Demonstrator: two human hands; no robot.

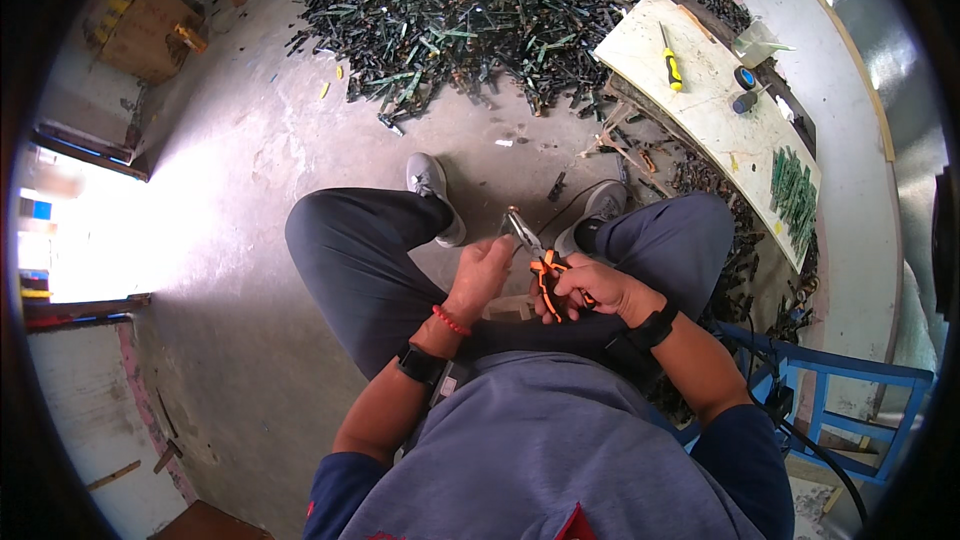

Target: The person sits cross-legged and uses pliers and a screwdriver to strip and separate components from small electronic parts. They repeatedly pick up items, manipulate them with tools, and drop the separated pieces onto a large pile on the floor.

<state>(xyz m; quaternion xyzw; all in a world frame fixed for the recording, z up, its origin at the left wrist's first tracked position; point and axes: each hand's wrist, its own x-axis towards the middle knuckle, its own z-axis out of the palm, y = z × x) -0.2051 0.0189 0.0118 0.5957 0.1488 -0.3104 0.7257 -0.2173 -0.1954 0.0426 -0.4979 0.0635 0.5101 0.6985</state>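
Note:
My right hand (607, 287) is wrapped round the orange-and-black handles of a pair of pliers (548, 266), above the gap between my knees. The metal jaws point up and to the left, and a small coppery bit shows at their tip. My left hand (483, 272) is closed just left of the jaws, its fingers pinched together. Whatever it pinches is too small and too much hidden to name; a thin dark piece shows above the fingertips.
A large heap of dark and green narrow pieces (450, 25) covers the floor ahead. At right, a pale board (715, 105) bears a yellow-and-black screwdriver (672, 70), a blue tape roll (744, 78) and stacked green strips (793, 195). A blue frame (850, 365) stands near my right elbow.

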